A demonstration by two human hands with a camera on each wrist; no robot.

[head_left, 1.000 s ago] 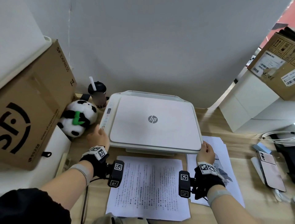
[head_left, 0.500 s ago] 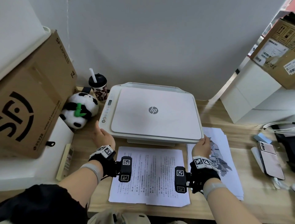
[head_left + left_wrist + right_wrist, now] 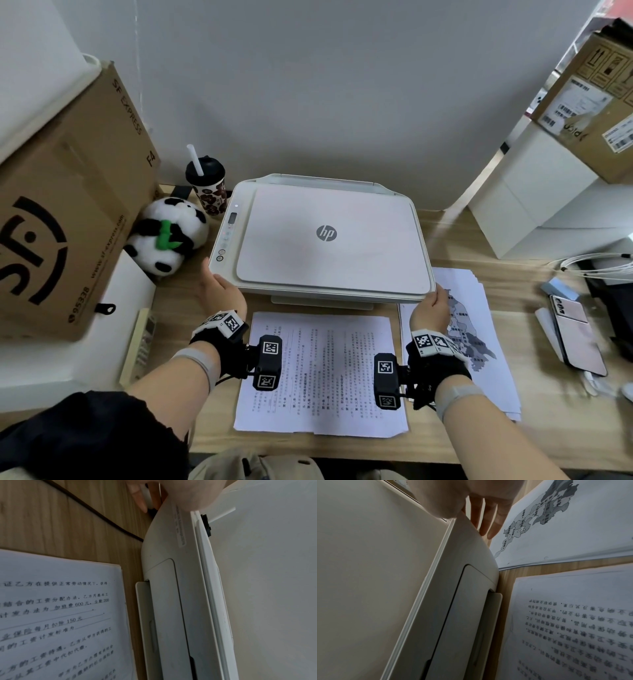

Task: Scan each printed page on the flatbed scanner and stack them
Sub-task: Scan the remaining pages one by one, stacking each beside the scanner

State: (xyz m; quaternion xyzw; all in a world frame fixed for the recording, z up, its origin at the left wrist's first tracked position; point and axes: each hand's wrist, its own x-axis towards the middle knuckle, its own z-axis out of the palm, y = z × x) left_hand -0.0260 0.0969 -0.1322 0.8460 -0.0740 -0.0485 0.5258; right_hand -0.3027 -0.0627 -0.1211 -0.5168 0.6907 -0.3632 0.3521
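A white HP flatbed scanner (image 3: 329,236) stands mid-desk with its lid down. My left hand (image 3: 222,294) is at its front left corner, thumb beside the corner, and its fingers (image 3: 139,500) run straight down the scanner's side (image 3: 171,601). My right hand (image 3: 431,308) is at the front right corner, with straight fingers (image 3: 489,520) along the scanner's right side (image 3: 453,601). Neither hand holds paper. A stack of text pages (image 3: 322,373) lies in front of the scanner, face up. A stack topped by a map page (image 3: 479,329) lies to the right, partly under my right hand.
A large cardboard box (image 3: 68,222), a plush panda (image 3: 168,236) and a lidded cup with a straw (image 3: 205,185) crowd the left. White boxes (image 3: 534,192), cables (image 3: 596,263) and a phone (image 3: 575,335) sit at the right. A dark cable (image 3: 85,509) crosses the desk.
Both hands stay at the scanner's front corners. The head view has shifted, so more of the wall and desk front shows. Scanner and pages have not visibly moved.
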